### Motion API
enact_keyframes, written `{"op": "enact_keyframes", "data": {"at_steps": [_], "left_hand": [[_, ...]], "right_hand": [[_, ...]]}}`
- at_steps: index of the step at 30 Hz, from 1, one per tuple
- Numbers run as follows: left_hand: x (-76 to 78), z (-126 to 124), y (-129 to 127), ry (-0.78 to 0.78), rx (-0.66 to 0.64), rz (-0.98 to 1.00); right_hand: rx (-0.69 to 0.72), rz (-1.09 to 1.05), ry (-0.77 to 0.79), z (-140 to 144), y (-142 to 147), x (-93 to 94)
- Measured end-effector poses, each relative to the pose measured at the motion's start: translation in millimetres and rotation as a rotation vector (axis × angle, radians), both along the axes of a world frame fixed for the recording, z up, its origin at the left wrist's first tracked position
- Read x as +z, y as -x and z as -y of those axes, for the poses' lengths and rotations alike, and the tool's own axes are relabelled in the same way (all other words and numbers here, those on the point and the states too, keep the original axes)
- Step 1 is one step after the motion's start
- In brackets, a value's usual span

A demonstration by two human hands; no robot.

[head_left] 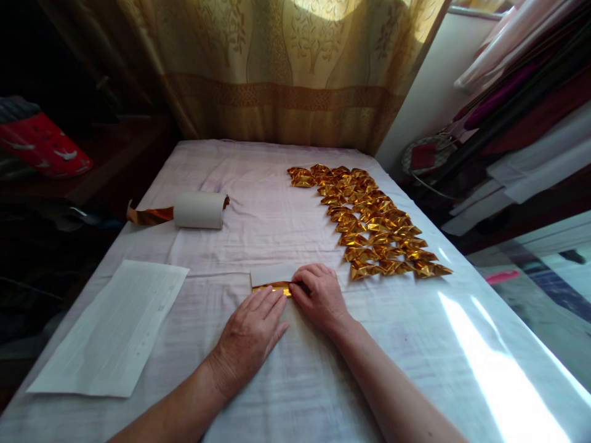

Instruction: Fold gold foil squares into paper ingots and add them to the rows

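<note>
A small sheet of gold foil paper (271, 279), white side up with a gold folded edge, lies on the table in front of me. My left hand (249, 335) rests flat, its fingertips touching the gold fold. My right hand (319, 294) presses on the sheet's right end with curled fingers. To the right, several folded gold paper pieces (369, 218) lie in rows.
A roll of gold foil paper (198, 210) lies at the left of the white cloth-covered table (258, 184). A stack of white sheets (113, 326) sits at the near left. A curtain (277, 67) hangs behind. Stacked goods (517, 104) stand at the right.
</note>
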State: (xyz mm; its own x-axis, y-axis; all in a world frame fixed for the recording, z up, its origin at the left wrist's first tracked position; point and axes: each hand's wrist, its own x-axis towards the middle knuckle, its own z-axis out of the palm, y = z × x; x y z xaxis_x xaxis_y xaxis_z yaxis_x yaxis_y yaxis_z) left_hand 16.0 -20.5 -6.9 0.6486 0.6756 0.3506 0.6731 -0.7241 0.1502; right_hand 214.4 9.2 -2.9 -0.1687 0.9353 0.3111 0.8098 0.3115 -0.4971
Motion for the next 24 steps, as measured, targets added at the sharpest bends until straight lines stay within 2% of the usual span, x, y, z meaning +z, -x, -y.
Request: {"op": "enact_keyframes", "data": {"at_steps": [24], "left_hand": [[1.1,-1.4,-1.6,-0.030,-0.005,-0.031]], "right_hand": [[-0.051,-0.035,-0.016,0.3,-0.8,-6.4]]}}
